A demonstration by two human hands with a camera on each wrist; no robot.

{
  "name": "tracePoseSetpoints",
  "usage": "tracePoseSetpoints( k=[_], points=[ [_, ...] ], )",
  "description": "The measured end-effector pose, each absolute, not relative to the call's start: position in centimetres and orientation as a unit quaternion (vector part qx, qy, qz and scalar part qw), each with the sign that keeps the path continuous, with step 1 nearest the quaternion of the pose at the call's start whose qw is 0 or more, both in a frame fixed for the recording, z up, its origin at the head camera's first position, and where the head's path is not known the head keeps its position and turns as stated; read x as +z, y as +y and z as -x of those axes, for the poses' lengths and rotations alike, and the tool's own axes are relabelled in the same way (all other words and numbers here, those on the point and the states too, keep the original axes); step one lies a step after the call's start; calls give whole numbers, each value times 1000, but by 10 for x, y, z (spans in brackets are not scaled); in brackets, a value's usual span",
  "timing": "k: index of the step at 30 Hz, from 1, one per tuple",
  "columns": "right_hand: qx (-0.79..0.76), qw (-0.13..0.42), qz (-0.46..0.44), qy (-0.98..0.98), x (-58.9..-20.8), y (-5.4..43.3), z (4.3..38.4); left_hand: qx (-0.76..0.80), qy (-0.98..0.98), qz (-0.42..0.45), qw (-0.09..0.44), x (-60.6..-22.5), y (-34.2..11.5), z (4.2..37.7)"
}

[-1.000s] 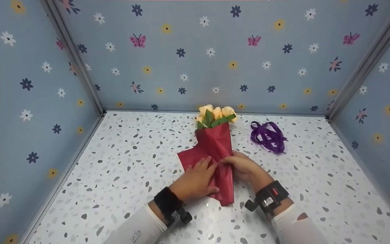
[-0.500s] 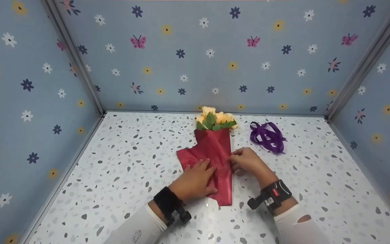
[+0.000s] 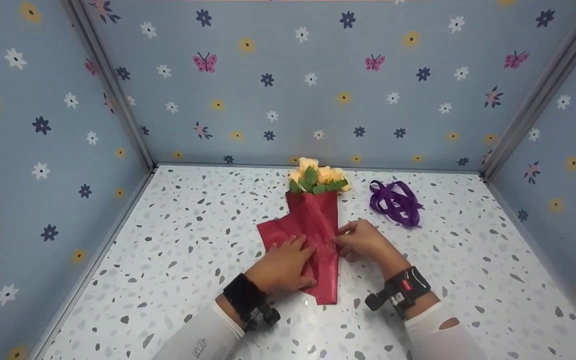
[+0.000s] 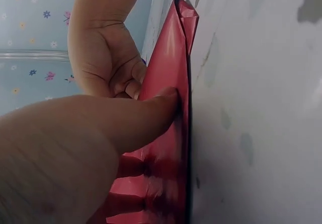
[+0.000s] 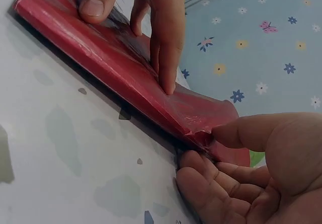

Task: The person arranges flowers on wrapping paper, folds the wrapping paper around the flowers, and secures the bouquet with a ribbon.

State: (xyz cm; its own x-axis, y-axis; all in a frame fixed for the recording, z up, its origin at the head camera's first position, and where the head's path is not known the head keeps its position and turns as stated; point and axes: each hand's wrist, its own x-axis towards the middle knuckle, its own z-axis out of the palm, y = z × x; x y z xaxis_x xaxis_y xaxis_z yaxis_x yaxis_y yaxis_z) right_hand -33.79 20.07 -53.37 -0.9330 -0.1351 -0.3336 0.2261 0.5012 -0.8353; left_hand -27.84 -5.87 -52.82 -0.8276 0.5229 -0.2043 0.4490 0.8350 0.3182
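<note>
A bouquet of pale yellow roses [image 3: 324,175] with green leaves lies on the speckled tabletop, wrapped in red paper [image 3: 324,215]. My left hand [image 3: 280,265] rests on the paper's lower left part with fingers spread, pressing it down; the left wrist view shows its thumb [image 4: 151,114] on the paper near the lower edge. On the other side, my right hand [image 3: 365,241] pinches the wrap's right edge. Its thumb is on top and its curled fingers [image 5: 201,181] are under the edge in the right wrist view. The stems are hidden inside the paper.
A loose coil of purple ribbon [image 3: 395,202] lies on the table to the right of the roses. Blue panels [image 3: 313,80] with flowers and butterflies stand at the back and both sides. A left flap of the paper sticks out beyond my left hand.
My right hand has drawn back from on top of the paper to its right edge. The wrap has shifted slightly left, and my left hand has moved a little left with it.
</note>
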Motion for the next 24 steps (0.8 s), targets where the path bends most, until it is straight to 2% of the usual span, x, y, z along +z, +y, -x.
tracePoseSetpoints(
  k=[13,20,24],
  points=[
    [-489,180,-9,853,-534,187,334,106,963,-235,80,-527,-57,278],
    [-524,196,6,829,-535,185,334,77,972,-205,91,-526,-61,280],
    [-534,203,20,820,-536,186,334,61,976,-172,118,-520,-68,283]
  ],
)
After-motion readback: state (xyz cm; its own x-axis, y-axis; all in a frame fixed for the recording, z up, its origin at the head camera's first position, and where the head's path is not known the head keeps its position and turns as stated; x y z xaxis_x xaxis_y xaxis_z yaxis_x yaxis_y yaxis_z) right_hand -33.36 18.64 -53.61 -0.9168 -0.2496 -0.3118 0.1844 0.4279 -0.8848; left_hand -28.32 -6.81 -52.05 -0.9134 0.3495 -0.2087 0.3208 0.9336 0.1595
